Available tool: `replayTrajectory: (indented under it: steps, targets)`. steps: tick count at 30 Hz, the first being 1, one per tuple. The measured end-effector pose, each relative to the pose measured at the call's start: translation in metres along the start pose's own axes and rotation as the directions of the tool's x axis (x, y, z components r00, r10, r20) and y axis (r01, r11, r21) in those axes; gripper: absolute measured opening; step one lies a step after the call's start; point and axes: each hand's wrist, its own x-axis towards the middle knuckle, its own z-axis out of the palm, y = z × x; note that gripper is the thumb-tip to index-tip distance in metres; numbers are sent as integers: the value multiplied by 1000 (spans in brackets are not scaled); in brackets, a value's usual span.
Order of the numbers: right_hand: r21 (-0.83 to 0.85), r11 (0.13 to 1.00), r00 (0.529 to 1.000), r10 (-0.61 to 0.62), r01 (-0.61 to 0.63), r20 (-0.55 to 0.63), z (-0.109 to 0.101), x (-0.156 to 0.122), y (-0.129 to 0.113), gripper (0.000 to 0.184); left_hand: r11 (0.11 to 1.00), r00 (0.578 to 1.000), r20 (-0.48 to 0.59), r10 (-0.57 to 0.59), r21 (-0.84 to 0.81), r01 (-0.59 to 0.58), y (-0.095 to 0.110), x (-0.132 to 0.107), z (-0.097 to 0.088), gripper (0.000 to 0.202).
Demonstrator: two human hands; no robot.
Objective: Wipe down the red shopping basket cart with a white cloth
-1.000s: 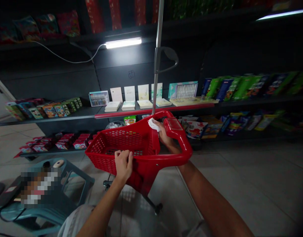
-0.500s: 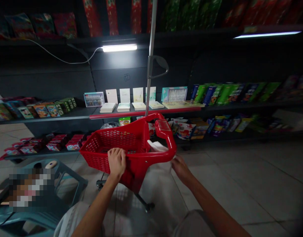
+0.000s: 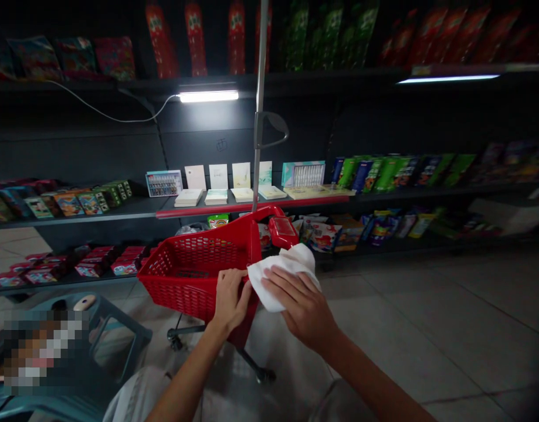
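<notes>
A red plastic shopping basket on wheels (image 3: 194, 266) stands on the tiled floor in front of me, with a tall grey pole handle (image 3: 259, 105) rising from it. My left hand (image 3: 230, 299) grips the basket's near rim, fingers curled over the edge. My right hand (image 3: 302, 305) lies flat, fingers stretched, pressing a white cloth (image 3: 281, 271) against the basket's red handle bar at the near right. The cloth covers most of that bar.
Dark store shelves (image 3: 119, 206) run along the wall with boxes, cards and packets, lit by a tube light (image 3: 207, 96). A teal plastic stool (image 3: 104, 328) stands at the lower left. Open tiled floor (image 3: 427, 328) lies to the right.
My right hand came out from inside the handle, dropped below it, then rose and now presses the white cloth on top of it. My left hand shifted a little right along the rim.
</notes>
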Motion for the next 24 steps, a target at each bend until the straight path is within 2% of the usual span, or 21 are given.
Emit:
replayTrajectory:
  steps: [4, 7, 10, 18, 24]
  targets:
    - [56, 998, 997, -25, 21, 73, -8, -4, 22, 68, 999, 994, -102, -49, -23, 46, -5, 0, 4, 25]
    - [157, 987, 999, -25, 20, 32, -21, -5, 44, 61, 997, 985, -160, -70, -25, 67, -7, -2, 4, 27]
    - [265, 964, 999, 30, -26, -14, -26, -1, 64, 55, 997, 972, -220, -80, -21, 77, -8, -6, 1, 33]
    - [326, 944, 996, 73, -51, -58, -12, 19, 97, 55, 995, 927, -361, -100, -35, 94, -20, -19, -19, 44]
    - [339, 917, 963, 253, -208, -94, 0, 36, 139, 51, 990, 927, -349, -140, -49, 132, -29, -25, -33, 48]
